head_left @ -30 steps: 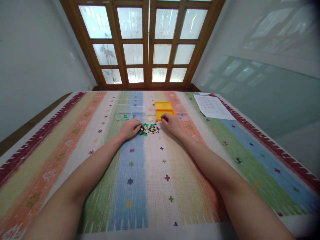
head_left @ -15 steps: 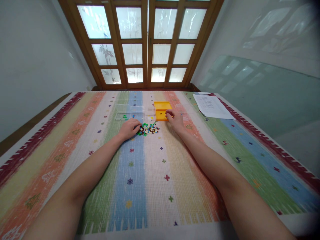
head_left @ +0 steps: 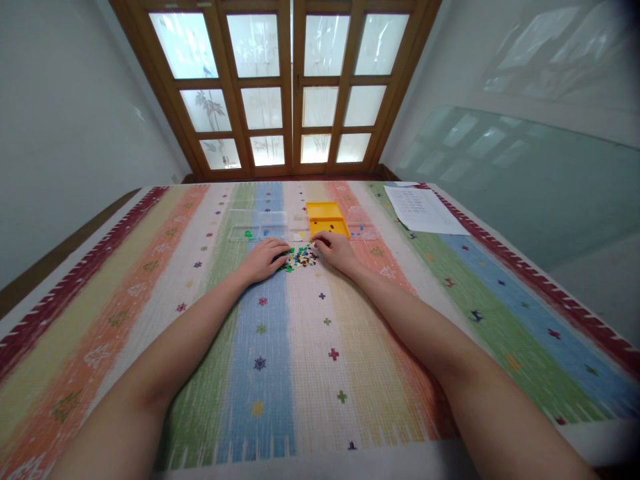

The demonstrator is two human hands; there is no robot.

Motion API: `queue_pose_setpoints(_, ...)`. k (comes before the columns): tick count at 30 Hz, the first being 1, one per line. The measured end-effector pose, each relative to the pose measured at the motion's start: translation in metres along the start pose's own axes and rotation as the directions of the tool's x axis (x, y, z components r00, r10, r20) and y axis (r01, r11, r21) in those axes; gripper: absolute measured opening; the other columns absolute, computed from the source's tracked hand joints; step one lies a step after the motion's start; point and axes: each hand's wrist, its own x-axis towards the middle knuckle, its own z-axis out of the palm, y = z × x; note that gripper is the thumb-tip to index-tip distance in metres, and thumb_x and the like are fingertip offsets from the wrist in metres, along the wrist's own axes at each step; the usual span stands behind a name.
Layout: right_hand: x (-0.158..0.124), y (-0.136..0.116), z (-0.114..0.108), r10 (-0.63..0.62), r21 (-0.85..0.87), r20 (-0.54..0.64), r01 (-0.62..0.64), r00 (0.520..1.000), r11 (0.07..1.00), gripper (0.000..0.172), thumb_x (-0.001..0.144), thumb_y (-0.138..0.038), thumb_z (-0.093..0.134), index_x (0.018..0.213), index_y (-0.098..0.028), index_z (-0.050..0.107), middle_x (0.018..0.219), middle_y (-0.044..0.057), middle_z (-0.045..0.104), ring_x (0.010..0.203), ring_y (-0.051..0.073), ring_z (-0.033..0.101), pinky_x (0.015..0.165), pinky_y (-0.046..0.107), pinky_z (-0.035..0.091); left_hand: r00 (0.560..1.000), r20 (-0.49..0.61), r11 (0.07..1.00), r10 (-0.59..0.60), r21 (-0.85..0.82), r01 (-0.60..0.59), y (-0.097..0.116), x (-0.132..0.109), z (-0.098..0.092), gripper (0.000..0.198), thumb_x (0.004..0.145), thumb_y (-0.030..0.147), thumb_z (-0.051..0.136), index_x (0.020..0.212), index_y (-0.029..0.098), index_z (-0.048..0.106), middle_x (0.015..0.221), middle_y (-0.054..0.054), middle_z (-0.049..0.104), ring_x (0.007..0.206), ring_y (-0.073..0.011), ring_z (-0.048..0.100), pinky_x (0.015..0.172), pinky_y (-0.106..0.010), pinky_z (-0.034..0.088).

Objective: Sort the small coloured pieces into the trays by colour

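Far left: pale wall [head_left: 75, 113], plain-surfaced. Below, striped tablecloth [head_left: 305, 347], printed with small stars, trees and crosses.

Next, left clear box [head_left: 243, 217]: stands open, contains a few green pieces [head_left: 249, 234]. Directly beside, second clear box [head_left: 273, 218]: contains something blue, too small to make out.

Left hand [head_left: 265, 259]: rests palm down on the tablecloth in front of these two boxes, with fingers over the left edge of the pile, hiding part of it. Grip: fingers loosely curled; cannot tell of any piece held.

Centre: pile of small coloured pieces [head_left: 301, 258]: lies loose on the tablecloth between both hands, shows green, yellow, blue, white and dark red. Just behind, third clear box [head_left: 297, 221]: contains a spot of yellow. Well beyond, wooden double doors [head_left: 285, 120] with frosted panes.

Right of centre, yellow box [head_left: 324, 211]: stands open, contains a few dark pieces [head_left: 331, 227]. Right hand [head_left: 338, 252]: lies in front of that box, with fingertips at the right edge of the pile. Grip: thumb and forefinger close together; cannot tell of any piece between.

Just beside, right clear box [head_left: 369, 217]: contains blue pieces [head_left: 361, 229]. Farther right, paper sheet [head_left: 425, 210]: lies flat, bears lines of text, illegible here. Far right: glass panel [head_left: 530, 180], reflecting bright panes.
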Motion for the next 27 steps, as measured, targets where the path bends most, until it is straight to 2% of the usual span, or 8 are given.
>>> queue_pose_setpoints(11, -0.001, 0.001, -0.001, 0.002, -0.003, 0.008, -0.002, 1.000, 1.000, 0.023, 0.095, -0.024, 0.058, 0.103, -0.024, 0.079, 0.098, 0.005, 0.079, 0.088, 0.024, 0.069, 0.083, 0.035, 0.050, 1.000, 0.015, 0.998, 0.000, 0.059, -0.001, 0.005, -0.001, -0.003, 0.035, 0.105, 0.035, 0.051, 0.130, 0.027, 0.074, 0.131, -0.008, 0.072, 0.125, -0.0264, 0.060, 0.115, -0.048, 0.044)
queue_pose_setpoints(17, -0.002, 0.002, -0.001, -0.012, 0.002, 0.002, 0.012, 1.000, 1.000, 0.022, 0.095, -0.021, 0.058, 0.103, -0.023, 0.079, 0.095, 0.004, 0.079, 0.085, 0.022, 0.070, 0.080, 0.033, 0.049, 0.999, -0.048, 0.997, -0.010, 0.079, 0.013, 0.000, -0.001, -0.004, 0.036, 0.106, 0.034, 0.049, 0.130, 0.025, 0.074, 0.135, -0.009, 0.070, 0.126, -0.0260, 0.060, 0.116, -0.048, 0.044)
queue_pose_setpoints(22, -0.002, 0.007, 0.000, -0.012, -0.029, 0.009, 0.012, 1.000, 1.000, 0.021, 0.095, -0.020, 0.059, 0.104, -0.022, 0.078, 0.096, 0.004, 0.079, 0.086, 0.021, 0.070, 0.080, 0.031, 0.049, 0.976, -0.176, 0.987, -0.127, 0.080, 0.143, -0.017, -0.005, -0.006, 0.033, 0.104, 0.032, 0.051, 0.121, 0.024, 0.078, 0.129, -0.007, 0.074, 0.122, -0.0264, 0.063, 0.113, -0.047, 0.045)
queue_pose_setpoints(27, -0.003, 0.009, 0.000, -0.051, -0.042, 0.009, 0.052, 0.999, 0.998, 0.020, 0.096, -0.020, 0.060, 0.103, -0.021, 0.078, 0.092, 0.003, 0.078, 0.081, 0.020, 0.069, 0.075, 0.029, 0.047, 0.906, -0.322, 0.951, -0.274, 0.047, 0.304, -0.038, -0.009, -0.012, 0.030, 0.099, 0.030, 0.054, 0.114, 0.024, 0.079, 0.123, -0.006, 0.076, 0.119, -0.0274, 0.065, 0.111, -0.047, 0.045)
